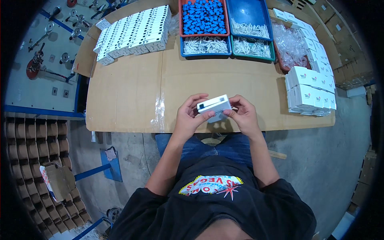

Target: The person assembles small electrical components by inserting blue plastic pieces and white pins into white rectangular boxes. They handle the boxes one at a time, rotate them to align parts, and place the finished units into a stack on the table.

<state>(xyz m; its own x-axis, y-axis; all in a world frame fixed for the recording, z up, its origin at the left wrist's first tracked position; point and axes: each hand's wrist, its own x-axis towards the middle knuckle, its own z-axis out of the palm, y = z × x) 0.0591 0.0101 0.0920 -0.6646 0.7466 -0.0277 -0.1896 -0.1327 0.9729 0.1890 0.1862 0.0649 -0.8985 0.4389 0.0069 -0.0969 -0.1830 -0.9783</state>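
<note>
Above the near edge of the cardboard-covered table, both my hands hold one small white box [215, 105] with a dark mark near its left end. My left hand [190, 114] grips its left end, thumb on the near side and fingers behind. At the right end, my right hand [245, 115] pinches it between thumb and fingers. What lies inside the box is hidden. Similar white boxes [136, 34] with dark marks stand in tight rows at the far left. More white boxes [310, 93] are stacked at the right.
Along the far edge sit a red tray [180, 18] of small blue parts and blue and green trays [256, 58] of slim white pieces. A red tray [285, 69] holds clear plastic bags. Cardboard [128, 96] covers the table. A divided carton rack [36, 144] stands at the left.
</note>
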